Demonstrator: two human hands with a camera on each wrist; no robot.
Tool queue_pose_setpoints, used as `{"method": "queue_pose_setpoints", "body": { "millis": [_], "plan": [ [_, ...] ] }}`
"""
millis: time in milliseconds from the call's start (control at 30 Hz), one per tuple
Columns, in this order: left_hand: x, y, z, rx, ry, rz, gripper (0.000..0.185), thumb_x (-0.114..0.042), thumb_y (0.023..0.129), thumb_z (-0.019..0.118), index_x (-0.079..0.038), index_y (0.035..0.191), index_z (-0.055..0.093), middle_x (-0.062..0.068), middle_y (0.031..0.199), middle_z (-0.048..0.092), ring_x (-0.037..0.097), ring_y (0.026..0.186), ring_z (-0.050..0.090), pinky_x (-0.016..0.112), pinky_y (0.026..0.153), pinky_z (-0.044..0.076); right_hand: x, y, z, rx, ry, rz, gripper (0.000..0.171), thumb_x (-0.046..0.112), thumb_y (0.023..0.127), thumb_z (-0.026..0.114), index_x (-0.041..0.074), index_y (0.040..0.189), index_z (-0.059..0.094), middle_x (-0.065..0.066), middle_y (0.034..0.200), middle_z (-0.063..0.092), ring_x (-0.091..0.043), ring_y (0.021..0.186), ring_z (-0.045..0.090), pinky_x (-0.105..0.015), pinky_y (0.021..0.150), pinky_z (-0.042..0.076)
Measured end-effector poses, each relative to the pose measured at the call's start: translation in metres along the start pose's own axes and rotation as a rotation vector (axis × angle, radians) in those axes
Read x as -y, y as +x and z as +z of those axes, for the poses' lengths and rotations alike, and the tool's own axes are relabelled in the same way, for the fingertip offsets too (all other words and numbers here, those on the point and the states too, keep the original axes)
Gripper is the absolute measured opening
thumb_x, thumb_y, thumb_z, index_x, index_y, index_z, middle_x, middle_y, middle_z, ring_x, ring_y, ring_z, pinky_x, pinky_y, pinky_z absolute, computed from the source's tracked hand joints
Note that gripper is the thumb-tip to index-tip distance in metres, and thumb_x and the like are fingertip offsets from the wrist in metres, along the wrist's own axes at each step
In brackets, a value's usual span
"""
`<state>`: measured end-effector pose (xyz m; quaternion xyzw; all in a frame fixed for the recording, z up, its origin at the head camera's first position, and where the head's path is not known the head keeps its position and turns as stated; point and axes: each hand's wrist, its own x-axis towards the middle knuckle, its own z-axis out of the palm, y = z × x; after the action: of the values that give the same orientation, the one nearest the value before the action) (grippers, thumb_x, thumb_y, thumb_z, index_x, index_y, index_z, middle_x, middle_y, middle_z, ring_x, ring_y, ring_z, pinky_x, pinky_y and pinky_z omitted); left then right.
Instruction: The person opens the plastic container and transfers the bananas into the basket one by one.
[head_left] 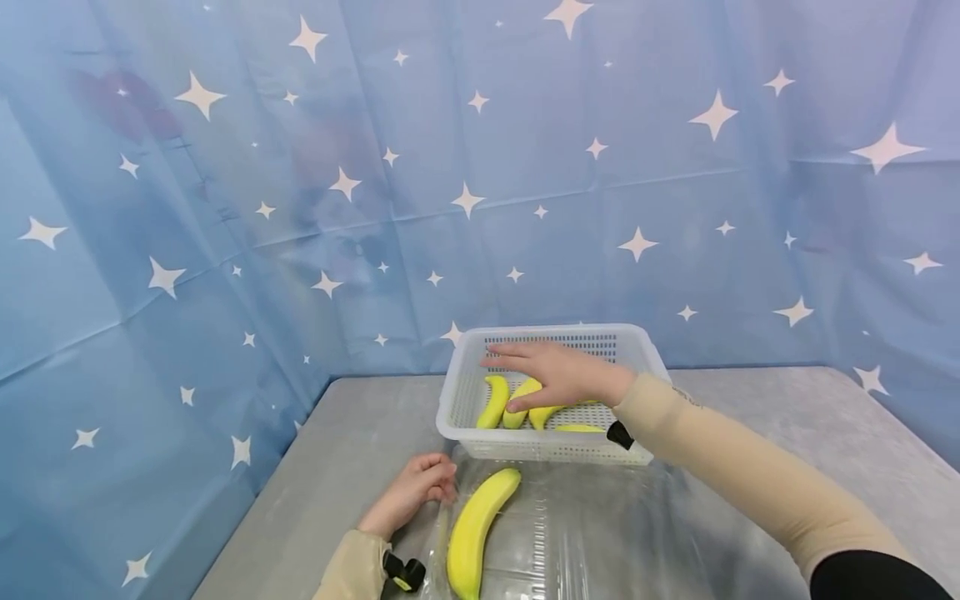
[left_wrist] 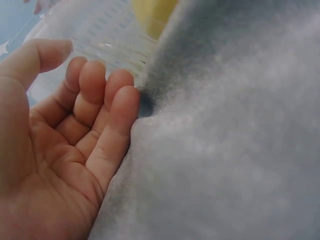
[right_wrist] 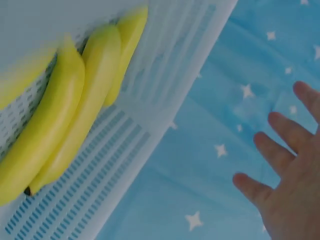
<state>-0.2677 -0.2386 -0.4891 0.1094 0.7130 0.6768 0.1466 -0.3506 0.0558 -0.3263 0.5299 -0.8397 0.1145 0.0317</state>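
Surroundings: blue star-printed backdrop [head_left: 480, 167] hung behind and to both sides of a grey worktop [head_left: 352, 450]; white perforated basket [head_left: 645, 354] at the far middle of the worktop, backed close against the cloth; clear plastic sheet [head_left: 600, 533] spread on the near worktop, its far edge just at the basket's front wall.

Basket contents: several small bananas [head_left: 493, 402] lying side by side on the basket floor, partly covered by the right hand in the head view; in the right wrist view three bananas [right_wrist: 75, 115] lie parallel and touching against the slotted floor; exact count cannot be told.

Loose item: one large banana [head_left: 480, 521] lying on the plastic sheet, just in front of the basket, curved, its far tip pointing toward the basket wall.

Right hand [head_left: 558, 375]: reaches over the basket, fingers spread and straight, palm down above the small bananas; thumb appears to touch one of them; nothing gripped; the basket's front wall stands between this hand and the large banana.

Left hand [head_left: 416, 487]: rests on the worktop at the left edge of the plastic sheet, just beside the large banana but apart from it; fingers [left_wrist: 107, 100] loosely curled, tips at the sheet's edge; whether they pinch the sheet cannot be told.
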Motion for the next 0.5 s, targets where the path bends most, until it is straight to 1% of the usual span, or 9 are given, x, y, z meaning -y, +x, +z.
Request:
{"method": "queue_pose_setpoints", "body": {
  "millis": [167,367,433,500],
  "plan": [
    [-0.001,-0.002,0.000,-0.009,0.002,-0.011,0.021,-0.017,0.097,0.055,-0.010,0.077,0.057,0.000,0.068,0.059,0.013,0.065,0.063,0.030,0.065,0.055,0.019,-0.007,0.009,0.003,-0.023,-0.066,0.076,0.064,0.089,0.052,0.027,0.152,0.032,0.000,0.158,0.025,-0.020,0.144,0.022,-0.057,0.113,0.013],
    [0.000,-0.002,0.002,-0.011,0.003,-0.013,0.021,-0.017,0.097,0.055,-0.010,0.077,0.058,0.000,0.068,0.059,0.013,0.064,0.063,0.031,0.066,0.055,0.038,-0.015,0.027,0.001,-0.053,-0.163,0.076,0.065,0.090,0.049,0.026,0.152,0.031,-0.001,0.158,0.023,-0.020,0.144,0.021,-0.057,0.113,0.014],
    [-0.001,-0.001,0.002,-0.009,0.002,-0.008,0.021,-0.017,0.097,0.055,-0.010,0.077,0.058,0.000,0.068,0.059,0.013,0.064,0.063,0.031,0.066,0.055,0.045,-0.018,0.033,0.006,-0.068,-0.191,0.076,0.067,0.089,0.046,0.028,0.152,0.030,0.000,0.159,0.023,-0.018,0.145,0.020,-0.057,0.113,0.013],
    [-0.001,-0.001,0.002,-0.008,0.001,-0.005,0.022,-0.017,0.097,0.054,-0.010,0.077,0.058,0.001,0.068,0.059,0.014,0.064,0.063,0.031,0.066,0.055,0.053,-0.021,0.038,0.019,-0.052,-0.213,0.076,0.068,0.089,0.046,0.030,0.153,0.029,0.001,0.159,0.022,-0.016,0.145,0.018,-0.058,0.113,0.011]
  ]
}}
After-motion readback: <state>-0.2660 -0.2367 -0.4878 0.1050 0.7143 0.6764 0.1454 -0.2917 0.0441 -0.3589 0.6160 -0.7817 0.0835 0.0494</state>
